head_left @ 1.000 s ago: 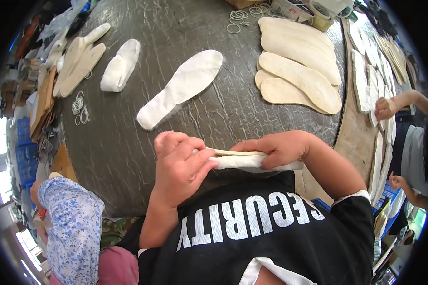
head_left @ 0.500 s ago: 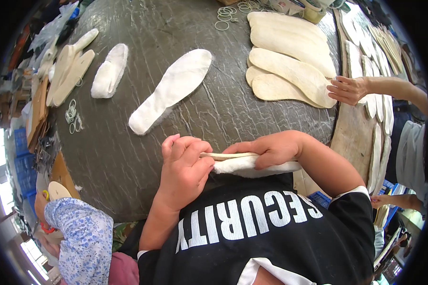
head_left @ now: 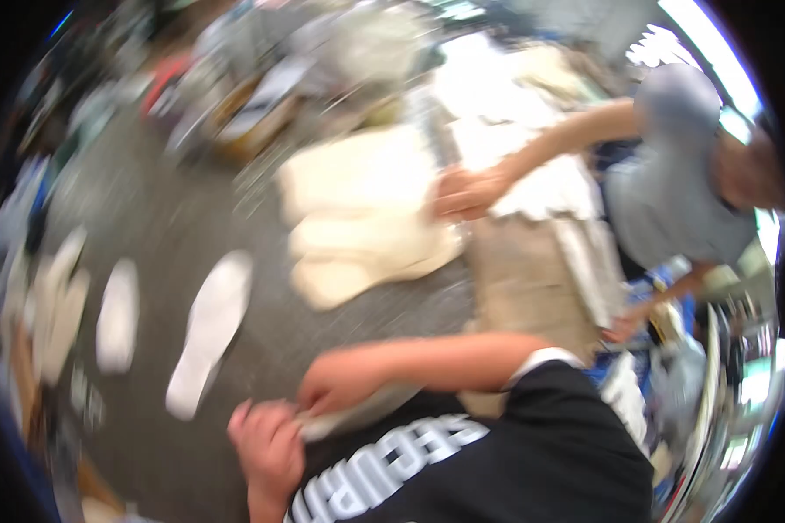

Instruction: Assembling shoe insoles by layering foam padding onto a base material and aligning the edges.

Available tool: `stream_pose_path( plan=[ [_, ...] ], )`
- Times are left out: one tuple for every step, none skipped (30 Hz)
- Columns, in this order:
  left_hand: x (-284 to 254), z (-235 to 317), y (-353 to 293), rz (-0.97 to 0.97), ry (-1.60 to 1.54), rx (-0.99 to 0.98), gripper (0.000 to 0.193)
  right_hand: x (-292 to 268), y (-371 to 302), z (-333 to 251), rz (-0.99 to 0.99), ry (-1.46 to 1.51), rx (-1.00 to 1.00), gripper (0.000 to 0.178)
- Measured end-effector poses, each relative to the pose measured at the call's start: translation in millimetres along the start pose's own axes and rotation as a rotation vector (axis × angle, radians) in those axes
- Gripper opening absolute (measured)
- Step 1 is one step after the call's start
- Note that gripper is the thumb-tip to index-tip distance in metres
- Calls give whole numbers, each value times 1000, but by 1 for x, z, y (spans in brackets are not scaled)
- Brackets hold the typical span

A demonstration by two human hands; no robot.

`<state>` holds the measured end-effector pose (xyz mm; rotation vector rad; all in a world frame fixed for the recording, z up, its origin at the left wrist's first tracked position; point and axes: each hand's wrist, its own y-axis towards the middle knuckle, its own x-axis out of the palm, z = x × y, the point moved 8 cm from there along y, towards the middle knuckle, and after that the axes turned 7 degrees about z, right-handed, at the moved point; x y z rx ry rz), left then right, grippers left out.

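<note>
The picture is smeared by motion. Close to my body, an off-white insole (head_left: pixel 371 410) is partly hidden beneath my right forearm. My right hand (head_left: pixel 344 383) grips it from above, fingers bent down near its left end. At that same end, the curled fingers of my left hand (head_left: pixel 270 440) close on the insole's tip. Beyond my hands, a white fleecy insole (head_left: pixel 209 331) lies flat on the dark table, with a shorter, folded-looking white piece (head_left: pixel 118 318) to its left.
A co-worker's hand (head_left: pixel 467 193) touches the stack of cream insoles (head_left: pixel 358 235) on the table (head_left: pixel 174 200). White pieces (head_left: pixel 532 166) lie on the right-hand side. Far left are more insoles (head_left: pixel 61 305). Bags and a yellowish container (head_left: pixel 244 122) crowd the back.
My view has swung to the right, so the table things appear shifted left and lower. Both hands stay on the insole; my right hand is now closer to my left.
</note>
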<state>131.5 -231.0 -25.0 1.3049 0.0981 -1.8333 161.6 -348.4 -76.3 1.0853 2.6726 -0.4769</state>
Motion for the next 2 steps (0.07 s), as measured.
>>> stream_pose_path(
  plan=[
    [-2,-7,-8,27,34,-1,10,1,10,-4,-34,-15,-70,25],
    [16,-8,19,78,-39,99,10,-30,-10,0,52,-91,0,25]
  ],
)
